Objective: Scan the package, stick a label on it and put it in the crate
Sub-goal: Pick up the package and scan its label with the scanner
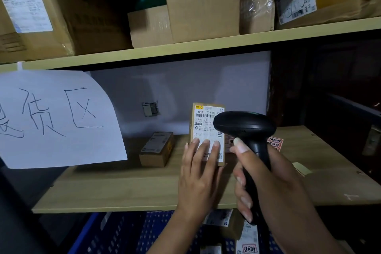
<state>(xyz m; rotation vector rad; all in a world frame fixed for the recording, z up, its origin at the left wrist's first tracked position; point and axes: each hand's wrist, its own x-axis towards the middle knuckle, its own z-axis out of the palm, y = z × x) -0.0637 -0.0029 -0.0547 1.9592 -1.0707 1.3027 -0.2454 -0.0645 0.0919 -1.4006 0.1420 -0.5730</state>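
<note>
Fingers of the left hand pressed flat, steadying the small brown cardboard package; at three o'clock, the right hand clenched the black handheld scanner, probably reading its barcode.

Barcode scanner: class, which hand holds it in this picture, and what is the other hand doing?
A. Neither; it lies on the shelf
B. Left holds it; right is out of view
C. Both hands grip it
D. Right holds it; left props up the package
D: the right hand wraps the barcode scanner handle, while the left hand steadies the upright package on the shelf.
</note>
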